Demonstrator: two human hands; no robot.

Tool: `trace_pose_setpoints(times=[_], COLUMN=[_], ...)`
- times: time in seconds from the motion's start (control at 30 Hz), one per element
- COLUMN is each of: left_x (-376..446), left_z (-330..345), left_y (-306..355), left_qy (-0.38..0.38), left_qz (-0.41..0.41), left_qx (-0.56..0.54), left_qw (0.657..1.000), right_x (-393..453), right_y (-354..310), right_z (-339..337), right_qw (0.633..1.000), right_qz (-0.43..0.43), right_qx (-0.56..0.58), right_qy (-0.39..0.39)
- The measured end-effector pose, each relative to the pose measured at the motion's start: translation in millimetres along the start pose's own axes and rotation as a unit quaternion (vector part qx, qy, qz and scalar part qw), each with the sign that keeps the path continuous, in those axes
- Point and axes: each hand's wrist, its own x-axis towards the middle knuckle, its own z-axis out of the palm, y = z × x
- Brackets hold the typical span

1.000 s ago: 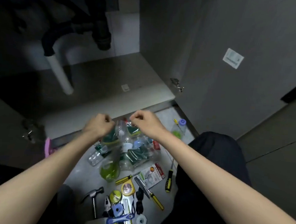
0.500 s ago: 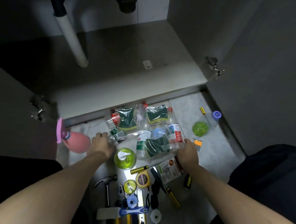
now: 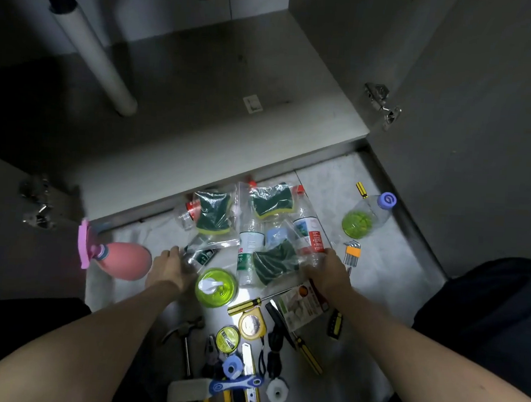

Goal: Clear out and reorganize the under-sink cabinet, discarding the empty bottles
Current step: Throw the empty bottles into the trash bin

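Empty bottles [image 3: 248, 249] lie on the floor among bagged sponges; the left hand [image 3: 170, 269] curls round one bottle's end, the right hand [image 3: 328, 274] grips another's base.

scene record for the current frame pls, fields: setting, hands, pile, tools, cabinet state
setting: floor in front of the open under-sink cabinet
left hand: gripping a clear bottle lying on the floor
right hand: gripping the base end of a red-label bottle
pile: bagged green sponges, several clear bottles lying down
nearby: pink bottle, green pump bottle, purple-cap bottle
tools: hammer, screwdrivers, tape measure, hex keys
cabinet state: only the drain pipe visible inside
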Motion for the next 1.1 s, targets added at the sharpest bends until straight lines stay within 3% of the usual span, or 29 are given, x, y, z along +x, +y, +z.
trace_pose_setpoints(times=[0.17,0.47,0.73,0.93,1.1], left_x=[-12.9,-37.2,-83.8,-124.7,-157.9], left_z=[-4.7,-38.2,-79.2,-138.2,-183.6], left_y=[-2.2,18.6,61.5,119.7,167.9], left_qy=[0.003,0.03,0.151,0.26,0.313], left_qz=[-0.019,0.003,0.107,0.25,0.343], left_qx=[-0.013,-0.02,-0.038,-0.135,-0.246], left_qw=[1.0,0.999,0.982,0.923,0.851], right_x=[-5.2,-29.4,-69.7,-106.5,-137.6], right_y=[-6.3,-30.4,-73.1,-121.3,-154.1], right_z=[-4.5,-35.7,-72.3,-114.5,-158.9], right_qw=[0.999,0.988,0.952,0.89,0.844], right_qz=[0.001,-0.023,-0.125,-0.268,-0.386], right_qx=[0.035,0.045,0.135,0.25,0.213], right_qy=[0.023,0.147,0.244,0.271,0.307])
